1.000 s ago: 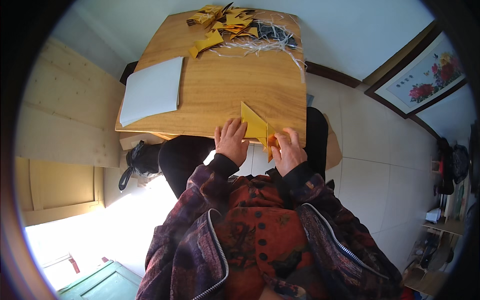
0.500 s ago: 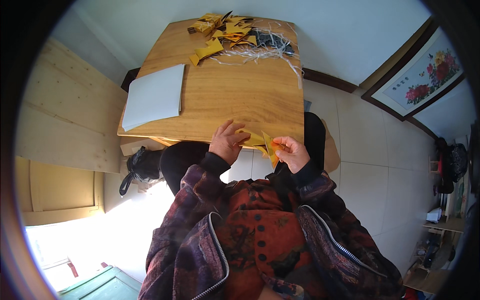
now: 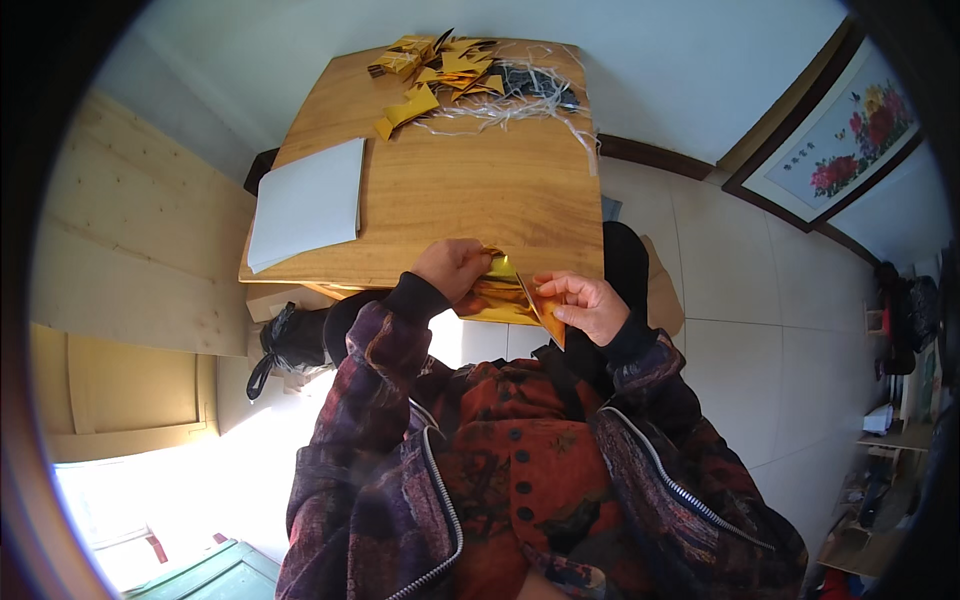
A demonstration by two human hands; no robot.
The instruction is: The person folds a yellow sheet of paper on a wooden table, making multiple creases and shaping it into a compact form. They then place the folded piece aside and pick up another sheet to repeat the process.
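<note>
A shiny gold folded paper piece (image 3: 508,296) is held between my two hands, just off the near edge of the wooden table (image 3: 450,205). My left hand (image 3: 452,268) is closed, its fingertips gripping the paper's upper left part. On the other side, my right hand (image 3: 585,304) pinches the pointed flap at the paper's right end between thumb and fingers. The flap stands up at an angle, while the left part lies flatter and catches the light. Part of the paper is hidden behind the left fingers.
Several folded gold pieces (image 3: 460,72) lie heaped at the table's far end, beside tangled white strips (image 3: 520,112). A stack of white sheets (image 3: 308,205) rests at the table's left. A black plastic bag (image 3: 293,337) sits below it; a framed flower picture (image 3: 840,145) leans at right.
My left fingers have closed on the paper, where they were spread over it before. The gold paper is opened wider, showing more shiny surface. My right hand keeps its pinch.
</note>
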